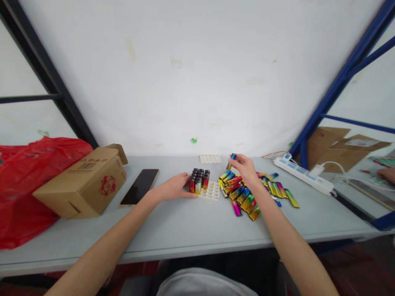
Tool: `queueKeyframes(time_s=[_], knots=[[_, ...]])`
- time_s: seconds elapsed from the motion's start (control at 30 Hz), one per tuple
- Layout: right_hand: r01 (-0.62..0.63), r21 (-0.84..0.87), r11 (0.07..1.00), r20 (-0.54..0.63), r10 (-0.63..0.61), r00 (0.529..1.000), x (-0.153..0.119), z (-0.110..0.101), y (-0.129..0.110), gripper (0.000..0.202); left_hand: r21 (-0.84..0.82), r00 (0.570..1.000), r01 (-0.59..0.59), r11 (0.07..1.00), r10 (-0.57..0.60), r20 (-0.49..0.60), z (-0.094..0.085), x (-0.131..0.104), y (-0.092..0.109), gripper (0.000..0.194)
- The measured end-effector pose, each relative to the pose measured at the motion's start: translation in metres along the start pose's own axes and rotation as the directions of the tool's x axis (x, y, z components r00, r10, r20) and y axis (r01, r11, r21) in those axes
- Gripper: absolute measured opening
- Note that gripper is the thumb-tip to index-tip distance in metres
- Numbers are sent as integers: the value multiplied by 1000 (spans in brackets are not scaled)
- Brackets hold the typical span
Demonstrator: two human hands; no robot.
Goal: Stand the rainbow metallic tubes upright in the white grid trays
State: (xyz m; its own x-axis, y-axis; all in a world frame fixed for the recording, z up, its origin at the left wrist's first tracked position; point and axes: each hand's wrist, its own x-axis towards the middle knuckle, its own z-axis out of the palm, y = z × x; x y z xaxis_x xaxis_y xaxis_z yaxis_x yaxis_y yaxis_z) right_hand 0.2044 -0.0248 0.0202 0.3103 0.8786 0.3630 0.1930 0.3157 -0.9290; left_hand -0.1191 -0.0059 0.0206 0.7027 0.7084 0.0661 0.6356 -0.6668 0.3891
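Note:
Several lighters [199, 181] with black tops stand upright in the left part of a white tray with round holes [212, 191]; holes at its right hold nothing. My left hand [176, 187] rests at the left side of the tray, thumb and fingers apart around its edge, beside the standing lighters. Above the table, to the right of the tray, my right hand [245, 166] pinches a blue and gold lighter [231, 161] between thumb and fingers. Below and beside that hand lies a loose pile of shiny multicoloured lighters [243, 197], partly hidden by my right forearm.
A second white tray [210, 158] lies near the wall. Leftward are a black phone [140, 186], a cardboard box [84, 183] and a red plastic bag [37, 181]. At the right lies a white power strip [304, 174] with cables, beside a blue metal frame [333, 88].

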Motion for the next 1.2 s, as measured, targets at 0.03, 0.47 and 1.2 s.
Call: queueKeyframes(time_s=[0.03,0.47,1.2], knots=[[-42,76,996,44,39,998,-4,7,-3,47,1,1000,-6,1000,6,1,0,0,0,64],[-68,-27,997,207,73,976,-34,41,-18,54,-3,999,-33,999,33,-3,0,0,1,61],[247,-348,904,216,-179,960,-47,50,-25,50,-18,999,-40,999,40,5,-1,-1,3,59]])
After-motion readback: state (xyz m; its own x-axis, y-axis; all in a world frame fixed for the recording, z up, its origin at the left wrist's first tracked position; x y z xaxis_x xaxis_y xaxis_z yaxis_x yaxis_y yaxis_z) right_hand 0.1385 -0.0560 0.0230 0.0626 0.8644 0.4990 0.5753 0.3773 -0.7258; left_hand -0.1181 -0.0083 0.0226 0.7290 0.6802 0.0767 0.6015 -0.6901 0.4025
